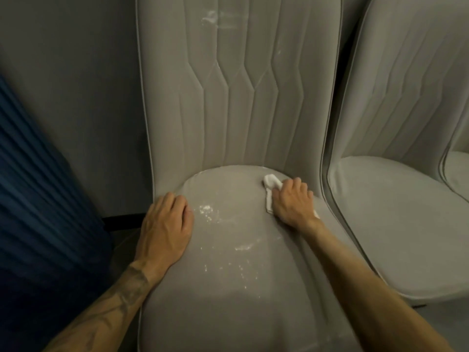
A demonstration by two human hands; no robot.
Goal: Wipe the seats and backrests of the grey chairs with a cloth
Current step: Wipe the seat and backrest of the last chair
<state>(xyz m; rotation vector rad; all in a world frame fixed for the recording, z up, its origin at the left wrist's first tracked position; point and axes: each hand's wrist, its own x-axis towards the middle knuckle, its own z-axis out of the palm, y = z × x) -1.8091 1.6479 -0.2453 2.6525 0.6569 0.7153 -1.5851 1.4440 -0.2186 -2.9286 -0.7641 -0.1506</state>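
Grey chair (228, 250) smooth, sheened upholstery with stitched channels, soft white cloth (270, 185)

Dim, warm-grey light leaves small glints on the seat (223, 252) and backrest (228, 97), a soft shadow darkens the seat's near end, the white cloth (270, 182) glares, and the wide lens bows lines toward the edges, everything slightly soft.

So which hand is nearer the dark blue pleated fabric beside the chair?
Left. The left hand rests on the edge of the grey padded seat facing the dark blue pleated fabric; the right hand grips a small white cloth at the seat's opposite side.
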